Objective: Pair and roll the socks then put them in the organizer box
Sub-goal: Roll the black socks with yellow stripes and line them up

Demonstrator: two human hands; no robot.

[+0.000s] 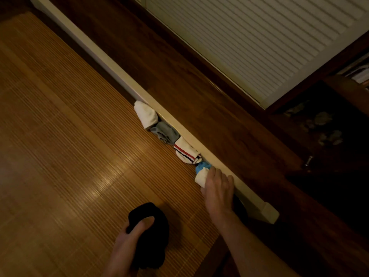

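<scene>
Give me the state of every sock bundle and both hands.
White roll: rolled, first in row.
Grey roll: rolled, second.
Striped roll: rolled, third.
Blue-and-white roll: rolled, end of row.
Black socks: bunched, off the row.
Right hand: holds blue-and-white roll.
Left hand: grips black socks.

Organizer box point(99, 56) runs diagonally, far left to near right, along the mat's point(60, 136) right edge. Sock rolls point(165, 132) line up against its left side; right hand point(218, 188) grips the nearest roll point(200, 177). Nearer and left, left hand point(127, 242) holds a sock bundle point(151, 226) on the mat.
</scene>
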